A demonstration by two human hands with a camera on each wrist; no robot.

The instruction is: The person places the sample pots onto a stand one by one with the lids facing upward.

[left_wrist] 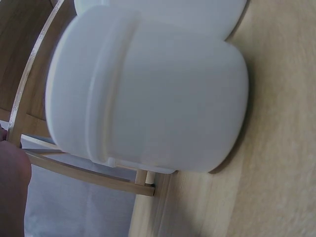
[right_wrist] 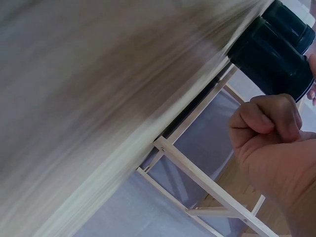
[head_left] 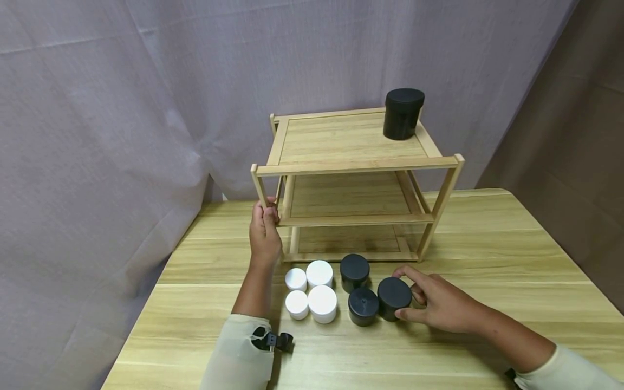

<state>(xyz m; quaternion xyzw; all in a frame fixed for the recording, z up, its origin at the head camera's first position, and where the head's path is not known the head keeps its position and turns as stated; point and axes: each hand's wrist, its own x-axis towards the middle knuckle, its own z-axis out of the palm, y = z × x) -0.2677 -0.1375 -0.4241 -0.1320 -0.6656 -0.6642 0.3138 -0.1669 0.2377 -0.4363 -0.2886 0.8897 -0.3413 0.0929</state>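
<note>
No text, brand, number or sign can be read in any view. The black jars (head_left: 363, 306) and white jars (head_left: 322, 304), at lower centre of the head view, bear no legible label.

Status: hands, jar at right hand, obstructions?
Left hand grips three-tier wooden rack. Right hand pinches black lidded jar, upright. Second black jar close on its left.

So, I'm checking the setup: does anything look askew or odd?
Yes: the front-left black jar has a rimmed top with a central dot, while the other tabletop black jars look smooth on top. It may be upside down. Nothing looks spilled.
</note>
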